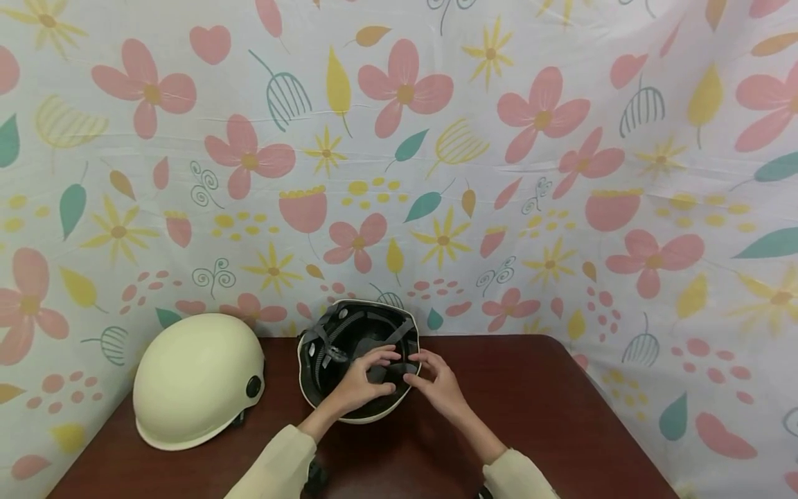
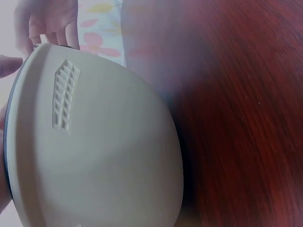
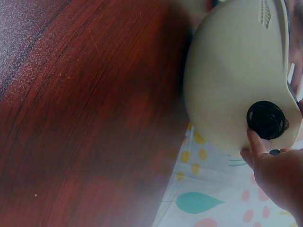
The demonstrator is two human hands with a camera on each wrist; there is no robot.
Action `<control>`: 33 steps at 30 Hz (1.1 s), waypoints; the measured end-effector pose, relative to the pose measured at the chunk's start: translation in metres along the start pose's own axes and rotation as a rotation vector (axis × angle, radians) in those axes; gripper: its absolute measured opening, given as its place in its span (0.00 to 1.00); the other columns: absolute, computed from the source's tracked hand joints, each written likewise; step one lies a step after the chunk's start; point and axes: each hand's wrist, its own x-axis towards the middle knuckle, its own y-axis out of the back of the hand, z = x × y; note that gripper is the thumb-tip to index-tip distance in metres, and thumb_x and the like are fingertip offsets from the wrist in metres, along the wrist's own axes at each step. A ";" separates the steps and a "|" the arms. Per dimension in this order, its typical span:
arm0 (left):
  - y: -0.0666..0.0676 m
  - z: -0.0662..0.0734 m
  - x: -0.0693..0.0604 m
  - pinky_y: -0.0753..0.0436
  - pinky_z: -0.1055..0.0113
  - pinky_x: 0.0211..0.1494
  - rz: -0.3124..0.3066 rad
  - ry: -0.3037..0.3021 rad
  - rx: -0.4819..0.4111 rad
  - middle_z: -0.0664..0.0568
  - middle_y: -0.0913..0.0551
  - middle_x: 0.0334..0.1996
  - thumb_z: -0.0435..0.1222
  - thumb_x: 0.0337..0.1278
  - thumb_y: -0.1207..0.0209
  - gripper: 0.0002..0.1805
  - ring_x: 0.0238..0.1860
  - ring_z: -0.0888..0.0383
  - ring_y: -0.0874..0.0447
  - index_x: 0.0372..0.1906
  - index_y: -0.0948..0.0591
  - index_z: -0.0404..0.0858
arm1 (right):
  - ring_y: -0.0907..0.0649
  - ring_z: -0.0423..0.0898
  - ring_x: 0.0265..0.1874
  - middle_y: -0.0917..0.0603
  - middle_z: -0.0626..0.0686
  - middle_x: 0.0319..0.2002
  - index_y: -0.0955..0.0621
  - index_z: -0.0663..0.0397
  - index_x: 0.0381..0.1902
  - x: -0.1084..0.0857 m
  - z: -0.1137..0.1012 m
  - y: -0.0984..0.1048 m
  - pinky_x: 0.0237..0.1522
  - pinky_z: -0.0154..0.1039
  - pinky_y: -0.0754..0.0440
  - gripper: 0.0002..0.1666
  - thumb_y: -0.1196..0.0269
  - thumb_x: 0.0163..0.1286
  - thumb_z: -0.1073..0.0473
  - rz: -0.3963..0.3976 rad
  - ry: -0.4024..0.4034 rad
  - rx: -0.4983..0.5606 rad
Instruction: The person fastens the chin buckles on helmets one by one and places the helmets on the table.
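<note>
A cream helmet (image 1: 386, 416) lies upturned on the table, its black lining and grey straps facing up. My left hand (image 1: 364, 381) reaches over the near rim into the opening, thumb and fingers apart. Whether its fingertips touch the lining or a strap is unclear. At the right rim my right hand (image 1: 439, 384) grips the helmet's edge with thumb and fingers. In the right wrist view, a finger of the right hand (image 3: 279, 177) touches a black round disc (image 3: 266, 119) on the shell. A ribbed vent (image 2: 65, 97) shows on the shell in the left wrist view.
A second cream helmet (image 1: 196, 378) sits dome up to the left, with a black round disc near its edge. Both stand on a dark red-brown wooden table (image 1: 524, 388). Behind hangs a white cloth (image 1: 399, 173) printed with flowers and leaves.
</note>
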 end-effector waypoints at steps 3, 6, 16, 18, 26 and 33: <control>0.002 -0.001 -0.001 0.22 0.48 0.58 0.013 -0.004 0.009 0.39 0.34 0.71 0.27 0.56 0.38 0.25 0.64 0.38 0.29 0.61 0.23 0.33 | 0.28 0.64 0.65 0.33 0.64 0.69 0.21 0.59 0.56 0.000 0.000 0.001 0.62 0.60 0.28 0.21 0.34 0.65 0.60 0.009 0.003 -0.004; 0.003 -0.002 -0.001 0.21 0.53 0.58 0.055 -0.022 0.014 0.38 0.30 0.68 0.27 0.55 0.37 0.23 0.62 0.38 0.27 0.59 0.22 0.32 | 0.27 0.64 0.64 0.33 0.64 0.69 0.21 0.59 0.56 0.000 0.001 0.001 0.62 0.61 0.29 0.21 0.34 0.65 0.61 0.023 0.003 -0.021; 0.011 -0.010 -0.009 0.17 0.61 0.52 0.159 -0.020 -0.009 0.36 0.26 0.63 0.28 0.57 0.38 0.20 0.58 0.37 0.24 0.56 0.22 0.31 | 0.26 0.63 0.62 0.31 0.65 0.67 0.20 0.58 0.54 -0.002 0.002 -0.004 0.59 0.58 0.24 0.20 0.34 0.65 0.60 0.042 0.008 -0.017; 0.014 -0.010 -0.009 0.17 0.60 0.53 0.169 -0.029 -0.012 0.37 0.25 0.62 0.29 0.58 0.37 0.21 0.57 0.36 0.24 0.57 0.22 0.31 | 0.25 0.63 0.62 0.31 0.64 0.67 0.20 0.58 0.54 -0.001 0.002 -0.004 0.59 0.58 0.24 0.20 0.34 0.64 0.60 0.049 0.012 -0.011; 0.024 -0.009 -0.015 0.17 0.67 0.52 0.253 0.003 0.000 0.41 0.21 0.56 0.31 0.58 0.35 0.20 0.56 0.38 0.24 0.56 0.21 0.33 | 0.25 0.61 0.61 0.30 0.63 0.66 0.20 0.57 0.54 0.000 0.005 -0.003 0.58 0.59 0.25 0.20 0.34 0.65 0.61 0.058 0.010 -0.014; 0.032 0.002 -0.026 0.18 0.68 0.48 0.423 0.023 0.046 0.39 0.18 0.48 0.24 0.56 0.37 0.16 0.49 0.40 0.21 0.50 0.18 0.36 | 0.24 0.60 0.61 0.29 0.62 0.66 0.20 0.57 0.54 -0.003 0.004 -0.003 0.54 0.52 0.22 0.20 0.34 0.65 0.61 0.064 -0.004 -0.017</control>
